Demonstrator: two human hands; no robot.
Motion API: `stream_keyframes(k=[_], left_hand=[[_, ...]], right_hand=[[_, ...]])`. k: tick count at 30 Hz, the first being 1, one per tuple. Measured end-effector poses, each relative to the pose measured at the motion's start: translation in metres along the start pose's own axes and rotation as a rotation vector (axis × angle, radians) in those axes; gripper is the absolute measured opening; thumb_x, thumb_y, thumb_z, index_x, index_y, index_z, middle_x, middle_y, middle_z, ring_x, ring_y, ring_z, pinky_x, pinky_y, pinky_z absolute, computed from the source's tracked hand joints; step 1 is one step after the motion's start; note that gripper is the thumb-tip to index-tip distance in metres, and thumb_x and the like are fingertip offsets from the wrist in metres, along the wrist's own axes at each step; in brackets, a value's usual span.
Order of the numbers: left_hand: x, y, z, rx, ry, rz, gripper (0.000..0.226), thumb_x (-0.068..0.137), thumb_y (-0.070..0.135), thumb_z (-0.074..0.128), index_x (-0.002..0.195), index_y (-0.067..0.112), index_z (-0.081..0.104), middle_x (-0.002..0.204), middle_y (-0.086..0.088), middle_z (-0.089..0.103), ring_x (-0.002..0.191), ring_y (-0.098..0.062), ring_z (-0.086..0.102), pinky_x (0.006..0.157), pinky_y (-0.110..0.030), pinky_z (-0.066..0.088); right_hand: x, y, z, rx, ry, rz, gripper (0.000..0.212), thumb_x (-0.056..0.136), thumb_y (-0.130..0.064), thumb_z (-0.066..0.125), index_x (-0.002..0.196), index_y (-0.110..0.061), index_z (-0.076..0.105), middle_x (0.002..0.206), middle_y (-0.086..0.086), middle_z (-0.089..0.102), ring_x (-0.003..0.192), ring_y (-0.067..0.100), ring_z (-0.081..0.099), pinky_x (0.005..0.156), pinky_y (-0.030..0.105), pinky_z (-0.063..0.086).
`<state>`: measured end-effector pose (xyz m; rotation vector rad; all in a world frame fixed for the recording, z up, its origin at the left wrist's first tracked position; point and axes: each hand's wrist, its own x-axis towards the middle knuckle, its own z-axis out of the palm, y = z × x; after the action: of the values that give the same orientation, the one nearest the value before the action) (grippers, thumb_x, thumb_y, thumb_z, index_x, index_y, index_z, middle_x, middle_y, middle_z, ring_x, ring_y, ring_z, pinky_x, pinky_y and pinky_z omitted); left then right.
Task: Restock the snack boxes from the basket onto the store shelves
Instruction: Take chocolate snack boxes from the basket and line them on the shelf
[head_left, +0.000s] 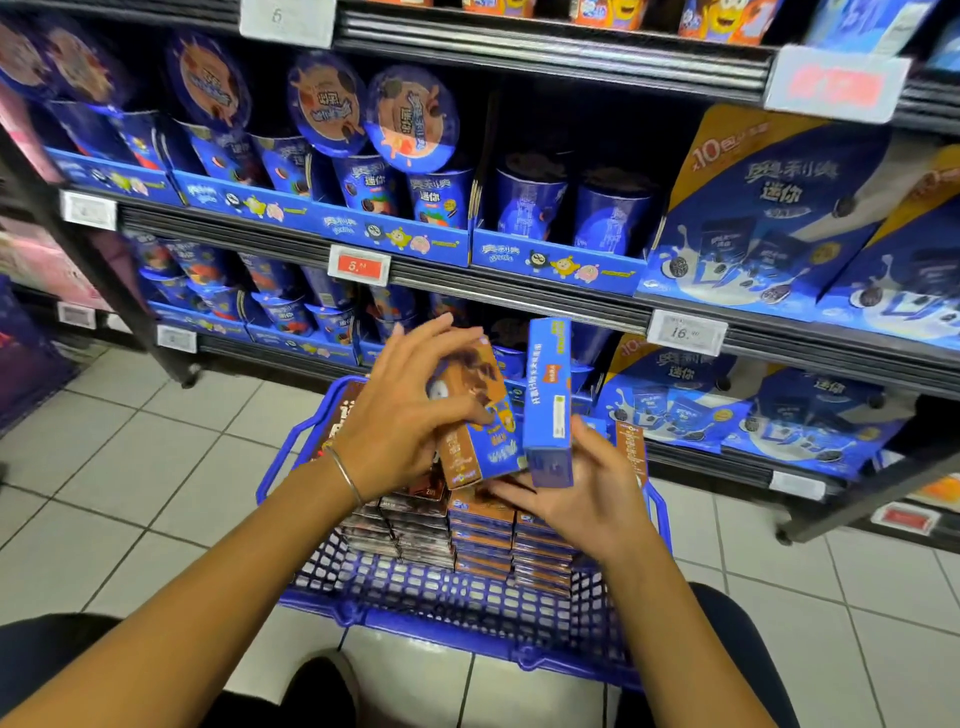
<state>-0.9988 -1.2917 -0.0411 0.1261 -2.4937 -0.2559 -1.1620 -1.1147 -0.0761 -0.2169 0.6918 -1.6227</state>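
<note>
A person crouched at a store aisle holds two snack boxes over a blue plastic basket (467, 590) that sits on the white tiled floor (130, 467) just in front of the shelves (519, 297). The left hand (400, 415), a thin bangle (345, 478) at its wrist, wraps its fingers over the face of a brown-and-blue snack box (480, 441), which tilts above the basket's far end. Just to its right, the right hand (589, 493) grips a blue snack box (548, 400) standing on end, with the thumb raised along the box's right side and the fingers reaching under its lower end. The two boxes are close together, nearly touching at their lower corners. Below the hands, stacked boxes (498, 535) in brown and blue fill the basket in neat piles. On the far shelves, rows of blue cookie cups (436, 200) stand in display trays to the left, and large blue bags (753, 223) lean at the right. A red price tag (358, 265) and a white price tag (685, 332) hang on the shelf rails.
</note>
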Motion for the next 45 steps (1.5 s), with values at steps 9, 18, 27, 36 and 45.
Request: stream_keyframes(k=[9,18,27,36,45], left_hand=[[-0.008,0.004,0.011,-0.206,0.067,-0.223,0.050,0.085,-0.006,0.066,0.128,0.020,0.065,0.170,-0.012,0.020,0.158,-0.012,0.025,0.114,-0.013,0.030],[-0.002,0.011,0.012,-0.917,0.042,-0.880,0.074,0.080,0.059,0.072,0.146,0.027,0.057,0.140,0.004,0.064,0.123,-0.016,0.066,0.108,-0.047,0.052],[0.011,-0.001,-0.009,-1.239,-0.002,-1.164,0.030,0.072,0.018,0.072,0.100,0.013,0.061,0.093,-0.016,0.068,0.072,-0.025,0.068,0.070,-0.034,0.052],[0.009,-0.009,-0.019,-1.110,-0.317,-1.285,0.084,0.070,0.066,0.074,0.127,0.004,0.072,0.124,-0.026,0.073,0.109,-0.041,0.073,0.104,-0.057,0.055],[0.012,-0.001,0.002,-1.313,-0.195,-1.203,0.096,0.065,0.090,0.053,0.128,0.019,0.066,0.125,-0.011,0.076,0.102,-0.023,0.077,0.083,-0.038,0.060]], right_hand=[[0.003,0.009,0.011,-0.098,0.079,0.080,0.081,0.060,-0.034,0.094,0.133,-0.015,0.062,0.134,0.020,0.064,0.117,0.039,0.065,0.085,0.052,0.057],[-0.003,0.011,0.009,-0.143,0.066,-0.013,0.063,0.081,-0.022,0.075,0.141,-0.020,0.054,0.136,0.018,0.062,0.120,0.044,0.062,0.090,0.062,0.054],[-0.004,-0.004,0.007,-0.262,0.136,-0.106,0.066,0.073,-0.004,0.078,0.136,-0.008,0.056,0.130,0.018,0.066,0.101,0.031,0.070,0.080,0.046,0.060],[-0.010,-0.013,-0.003,-0.569,0.100,0.018,0.072,0.071,0.001,0.080,0.136,-0.017,0.055,0.126,0.019,0.068,0.108,0.031,0.067,0.096,0.049,0.052],[-0.008,0.019,0.010,-0.307,0.273,0.048,0.067,0.066,-0.029,0.084,0.128,-0.015,0.064,0.120,0.011,0.073,0.101,0.029,0.074,0.075,0.043,0.061]])
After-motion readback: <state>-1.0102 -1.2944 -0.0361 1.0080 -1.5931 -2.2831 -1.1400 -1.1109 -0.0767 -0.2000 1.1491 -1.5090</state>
